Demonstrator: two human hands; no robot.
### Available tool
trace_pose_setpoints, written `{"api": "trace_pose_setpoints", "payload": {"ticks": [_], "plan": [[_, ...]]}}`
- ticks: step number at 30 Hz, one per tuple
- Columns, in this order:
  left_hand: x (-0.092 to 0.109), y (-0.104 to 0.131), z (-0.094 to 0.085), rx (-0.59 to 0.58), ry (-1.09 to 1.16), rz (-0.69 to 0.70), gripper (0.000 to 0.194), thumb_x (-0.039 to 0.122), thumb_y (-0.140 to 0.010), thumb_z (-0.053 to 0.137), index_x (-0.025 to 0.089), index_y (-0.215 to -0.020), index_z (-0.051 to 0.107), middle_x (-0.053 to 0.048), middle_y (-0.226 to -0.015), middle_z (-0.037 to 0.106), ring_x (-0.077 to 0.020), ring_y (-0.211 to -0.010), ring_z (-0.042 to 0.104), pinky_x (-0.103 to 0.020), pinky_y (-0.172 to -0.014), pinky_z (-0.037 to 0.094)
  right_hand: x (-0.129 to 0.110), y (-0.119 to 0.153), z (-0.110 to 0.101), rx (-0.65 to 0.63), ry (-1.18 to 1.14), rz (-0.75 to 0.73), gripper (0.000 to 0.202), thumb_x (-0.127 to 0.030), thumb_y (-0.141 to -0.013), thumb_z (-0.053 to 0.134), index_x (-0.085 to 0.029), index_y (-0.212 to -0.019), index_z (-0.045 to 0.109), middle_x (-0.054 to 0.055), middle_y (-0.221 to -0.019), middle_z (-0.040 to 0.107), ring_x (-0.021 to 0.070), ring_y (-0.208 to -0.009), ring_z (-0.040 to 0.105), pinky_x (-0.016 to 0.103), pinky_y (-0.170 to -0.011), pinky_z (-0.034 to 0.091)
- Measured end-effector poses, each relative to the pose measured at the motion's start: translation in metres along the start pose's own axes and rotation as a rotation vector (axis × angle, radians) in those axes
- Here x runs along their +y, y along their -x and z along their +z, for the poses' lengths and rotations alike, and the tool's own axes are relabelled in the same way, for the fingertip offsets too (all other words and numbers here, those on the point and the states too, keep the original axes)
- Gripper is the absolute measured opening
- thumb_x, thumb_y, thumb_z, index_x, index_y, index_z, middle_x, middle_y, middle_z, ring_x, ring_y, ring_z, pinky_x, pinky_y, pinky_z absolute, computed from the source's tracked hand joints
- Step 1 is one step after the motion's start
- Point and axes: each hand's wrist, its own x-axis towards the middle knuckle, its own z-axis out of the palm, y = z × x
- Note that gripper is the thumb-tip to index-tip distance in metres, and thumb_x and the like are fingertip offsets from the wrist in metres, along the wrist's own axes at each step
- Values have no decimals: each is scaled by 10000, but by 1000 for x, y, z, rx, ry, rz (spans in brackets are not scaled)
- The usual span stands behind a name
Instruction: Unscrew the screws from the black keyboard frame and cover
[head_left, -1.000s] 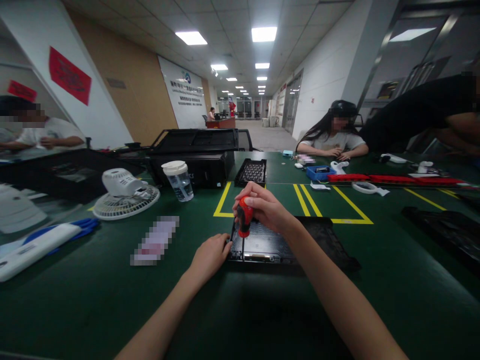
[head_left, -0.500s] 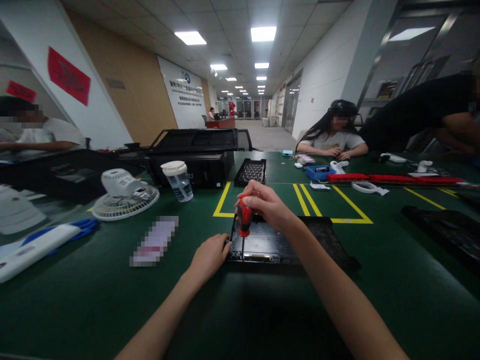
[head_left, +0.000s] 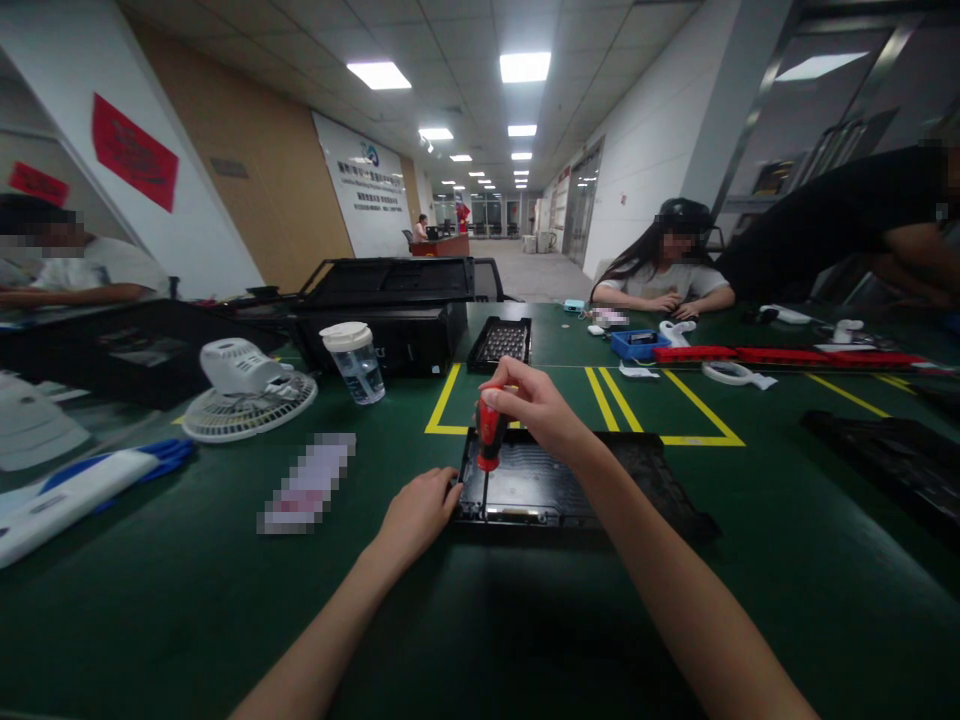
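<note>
A flat black plastic panel point(head_left: 585, 480) with raised edges lies on the green table in front of me. My right hand point(head_left: 529, 400) grips the red and black handle of a screwdriver point(head_left: 489, 430) from above. The screwdriver stands nearly upright, its shaft reaching down to the panel's near left corner, beside a shiny metal strip point(head_left: 513, 514). Whether its tip sits in a screw is too small to see. At the panel's left edge, my left hand point(head_left: 420, 505) holds the rim between thumb and fingers, with the fingertips partly hidden.
Left of the panel are a phone-like blurred item point(head_left: 309, 484), a lidded water cup point(head_left: 355, 362) and a white fan point(head_left: 247, 390). A black tray point(head_left: 501, 343) of small parts and a large black case point(head_left: 382, 335) stand behind. Another black panel point(head_left: 892, 465) lies right. People sit across the table.
My right hand and the screwdriver handle have shifted very slightly, with the fingers turned a little around the handle's top. My left hand and the panel stay in place.
</note>
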Motion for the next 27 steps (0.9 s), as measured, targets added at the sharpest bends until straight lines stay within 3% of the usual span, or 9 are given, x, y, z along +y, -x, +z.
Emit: {"api": "trace_pose_setpoints", "payload": {"ticks": [16, 27], "plan": [[4, 1, -4, -22, -7, -17, 339, 357, -868, 358, 203, -1092, 561, -83, -1061, 615, -185, -967, 574, -271, -821, 415, 0, 2, 3, 53, 185, -89, 225, -291, -777, 556, -171, -662, 404, -50, -600, 427, 59, -521, 372, 185, -495, 297], [1, 0, 0, 1, -13, 6, 342, 364, -869, 350, 203, -1089, 556, -83, -1055, 612, -185, -962, 573, -279, -827, 415, -2, 2, 4, 85, 255, -112, 230, -285, -775, 549, -172, -651, 392, -51, -603, 424, 66, -533, 383, 189, -501, 303]]}}
